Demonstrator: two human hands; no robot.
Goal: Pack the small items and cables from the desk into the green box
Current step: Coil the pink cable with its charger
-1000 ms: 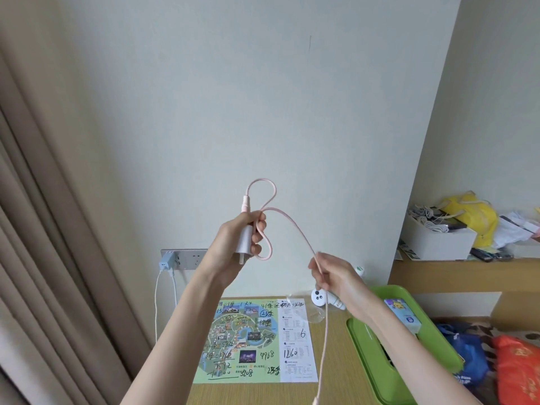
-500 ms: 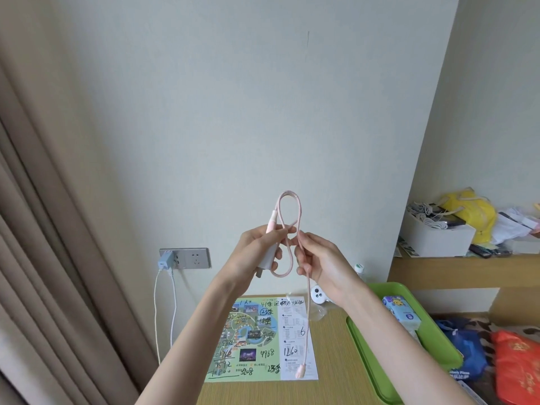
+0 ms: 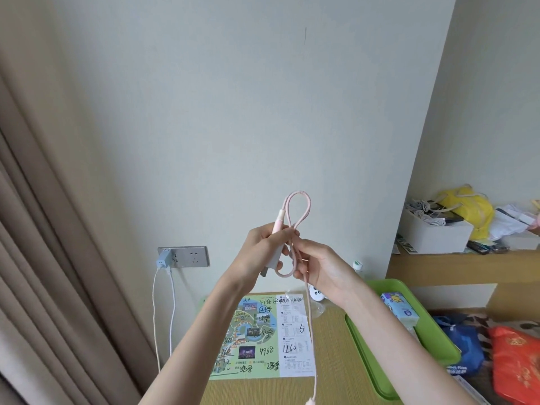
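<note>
Desk (image 3: 330, 384), wooden, lies below both hands against a plain wall. Left hand (image 3: 264, 252) grips the white charger plug (image 3: 273, 258); right hand (image 3: 318, 266) pinches the looped pink cable (image 3: 298, 211), its tail hanging down. Green box (image 3: 409, 314) sits right of the grip, map sheet (image 3: 263, 337) beneath, wall socket (image 3: 187, 256) left.

On the map sheet (image 3: 257, 337) lying on the counter (image 3: 330, 387) in front of you, you can read handwritten black figures: "4968" near the lower middle, "3208" along the bottom edge, and a circled "23" near the top. On the white printed strip (image 3: 296, 337) at the sheet's right side, "6" and "1260" are written by hand. The printed lines there and the other scribbles are too small or blurred for you to read.
</note>
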